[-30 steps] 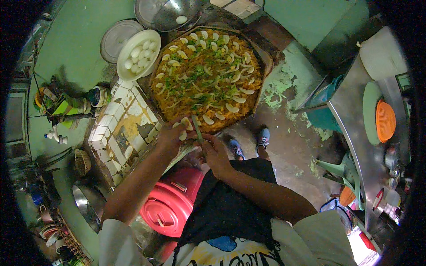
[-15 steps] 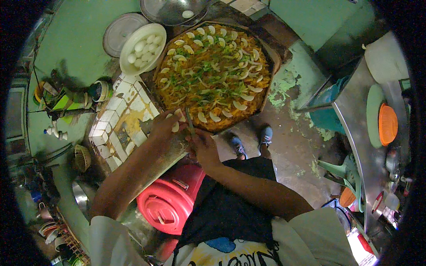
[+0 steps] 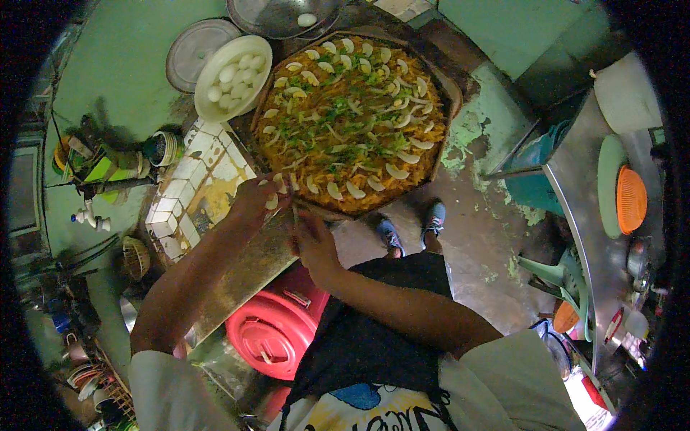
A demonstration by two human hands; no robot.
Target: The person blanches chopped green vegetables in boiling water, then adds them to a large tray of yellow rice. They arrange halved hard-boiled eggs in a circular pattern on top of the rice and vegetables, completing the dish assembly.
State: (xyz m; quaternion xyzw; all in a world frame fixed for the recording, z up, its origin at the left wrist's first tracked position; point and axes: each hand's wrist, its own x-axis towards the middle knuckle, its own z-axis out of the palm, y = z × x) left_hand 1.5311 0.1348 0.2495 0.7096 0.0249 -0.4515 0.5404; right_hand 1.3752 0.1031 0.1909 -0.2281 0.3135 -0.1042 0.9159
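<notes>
My left hand is closed around a cut boiled egg at the near left rim of a large, eight-sided tray. Noodles with chopped greens and pale strips fill the tray, and egg wedges lie around the outer part. Beside the left hand, my right hand grips a knife with a narrow blade pointing up toward the tray's edge. Its handle is mostly hidden in my fingers. A cream bowl of whole peeled eggs stands left of the tray.
A metal wok with one egg sits at the back, next to a round lid. Below the counter edge stands a pink lidded bucket. A steel counter with an orange basket is at right.
Both hands have drawn slightly left, away from the noodles, and the knife has come off them. An egg wedge now shows where the blade was. The view has shifted a little.
</notes>
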